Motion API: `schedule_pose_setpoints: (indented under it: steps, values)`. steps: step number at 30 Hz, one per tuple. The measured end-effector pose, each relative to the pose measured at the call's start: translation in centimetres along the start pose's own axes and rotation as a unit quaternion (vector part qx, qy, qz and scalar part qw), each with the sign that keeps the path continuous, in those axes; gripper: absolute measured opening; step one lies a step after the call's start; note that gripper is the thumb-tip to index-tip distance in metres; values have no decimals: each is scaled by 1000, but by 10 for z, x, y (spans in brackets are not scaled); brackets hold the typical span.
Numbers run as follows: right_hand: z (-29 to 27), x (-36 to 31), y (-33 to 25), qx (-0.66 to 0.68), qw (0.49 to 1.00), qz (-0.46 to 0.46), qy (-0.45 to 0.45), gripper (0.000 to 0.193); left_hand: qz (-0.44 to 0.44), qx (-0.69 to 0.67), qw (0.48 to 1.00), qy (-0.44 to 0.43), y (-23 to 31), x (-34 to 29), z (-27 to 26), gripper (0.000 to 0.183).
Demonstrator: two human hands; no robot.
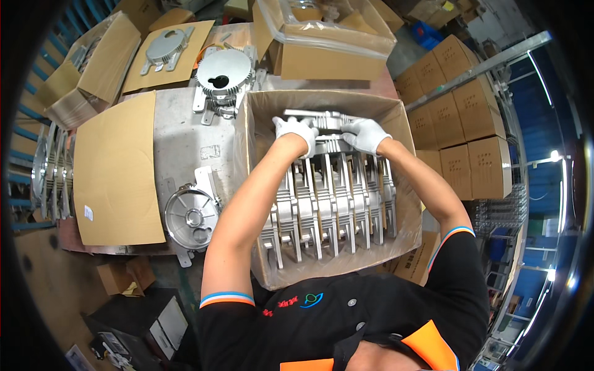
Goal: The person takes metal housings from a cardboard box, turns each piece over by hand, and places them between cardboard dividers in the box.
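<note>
My left hand (296,132) and my right hand (366,135), both in pale work gloves, are at the far end of an open cardboard box (255,185). Between them they grip a silver finned metal casting (332,117), one hand at either side, with fingers closed about it. Part of the casting is covered by the gloves. Several similar finned castings (327,201) stand on edge in a row nearer to me, with brown dividers between some. Clear plastic lines the box.
Left of the box lie a round casting (192,217), a flat cardboard sheet (117,176) and stacked castings (224,71). Another casting (166,46) rests on cardboard farther back. Beyond stands a plastic-lined carton (328,59). Closed cartons (455,114) are stacked at right.
</note>
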State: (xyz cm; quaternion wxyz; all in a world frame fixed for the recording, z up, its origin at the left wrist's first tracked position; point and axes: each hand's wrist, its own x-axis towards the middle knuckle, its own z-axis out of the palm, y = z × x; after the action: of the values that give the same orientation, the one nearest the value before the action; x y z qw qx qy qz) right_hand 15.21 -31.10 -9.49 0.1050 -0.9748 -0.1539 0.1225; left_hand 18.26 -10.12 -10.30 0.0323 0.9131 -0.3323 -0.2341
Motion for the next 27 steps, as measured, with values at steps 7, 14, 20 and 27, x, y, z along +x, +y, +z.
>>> schedule_pose_setpoints:
  steps: [7, 14, 20, 27]
  values:
    - [13, 4, -23, 35, 998, -53, 11, 28, -49, -14, 998, -33, 1, 1, -4, 60]
    - [23, 33, 0, 127, 985, 111, -39, 58, -29, -9, 998, -57, -5, 8, -9, 77]
    - [-44, 24, -29, 56, 988, 136, -39, 52, 36, -192, 974, -115, -31, 7, -20, 102]
    - [-128, -37, -30, 171, 961, 144, 162, 45, 102, -358, 926, -59, -57, 2, -16, 99]
